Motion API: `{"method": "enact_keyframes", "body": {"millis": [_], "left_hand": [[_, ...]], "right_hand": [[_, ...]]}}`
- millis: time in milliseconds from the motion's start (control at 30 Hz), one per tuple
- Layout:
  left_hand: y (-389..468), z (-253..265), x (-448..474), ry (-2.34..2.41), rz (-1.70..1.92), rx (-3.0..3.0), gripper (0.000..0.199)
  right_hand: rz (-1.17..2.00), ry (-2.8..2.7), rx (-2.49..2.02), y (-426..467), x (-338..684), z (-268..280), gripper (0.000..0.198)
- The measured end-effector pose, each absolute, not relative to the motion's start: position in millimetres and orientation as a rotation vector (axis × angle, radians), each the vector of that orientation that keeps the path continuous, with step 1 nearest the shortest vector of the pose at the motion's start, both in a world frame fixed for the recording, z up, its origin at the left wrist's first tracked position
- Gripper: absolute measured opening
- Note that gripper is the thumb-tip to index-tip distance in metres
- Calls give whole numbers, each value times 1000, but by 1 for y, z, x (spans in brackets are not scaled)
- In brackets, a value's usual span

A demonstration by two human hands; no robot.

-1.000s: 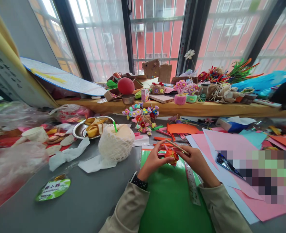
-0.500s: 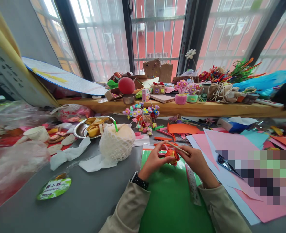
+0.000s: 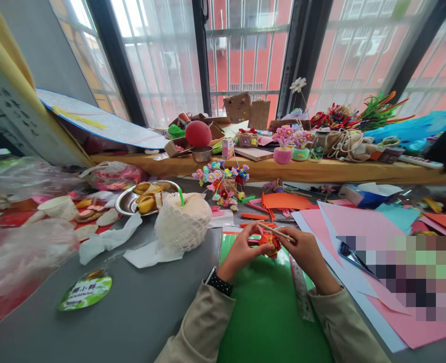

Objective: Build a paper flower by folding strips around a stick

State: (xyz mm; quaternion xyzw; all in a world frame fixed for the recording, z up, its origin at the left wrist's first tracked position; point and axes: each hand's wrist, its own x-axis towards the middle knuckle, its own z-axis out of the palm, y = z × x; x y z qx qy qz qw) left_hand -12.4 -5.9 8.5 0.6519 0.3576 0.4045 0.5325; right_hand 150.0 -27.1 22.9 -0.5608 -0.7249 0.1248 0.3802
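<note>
My left hand (image 3: 243, 252) is closed around a small red and orange folded-paper piece (image 3: 270, 243), its thumb and fingers on the left side of it. From the right, my right hand (image 3: 304, 249) grips a thin wooden stick (image 3: 277, 231), which slants across the top of the paper piece. Whether the stick's tip touches the paper is hard to make out. Both hands are above a shiny green mat (image 3: 268, 312). A clear ruler (image 3: 302, 290) lies on the mat beside my right wrist.
Pink and white paper sheets (image 3: 359, 222) and a phone (image 3: 357, 258) lie on the right. To the left stand a net-wrapped coconut (image 3: 185, 222) with a green straw and a metal bowl (image 3: 122, 204) of peels. Orange paper (image 3: 287, 200) and small crafted flowers (image 3: 223, 179) are beyond my hands.
Both hands keep nearly the same place and the same hold on the paper piece and the stick. The view has shifted very slightly.
</note>
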Motion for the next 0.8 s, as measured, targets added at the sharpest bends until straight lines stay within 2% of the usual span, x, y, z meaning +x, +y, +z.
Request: {"method": "enact_keyframes", "body": {"millis": [200,433,700,800], "left_hand": [[-6,7,-13,823,994,1519,63],[-2,10,-14,909,1003,1364,61],[-2,13,-13,825,1085,1309,52],[-6,13,-11,751,1025,1348,65]], "right_hand": [[341,-1830,-1397,-26,151,21,19],[577,-1729,-1345,-25,157,22,36],[819,-1537,-1317,-26,157,24,27],[810,-1496,-1316,-24,157,22,26]]}}
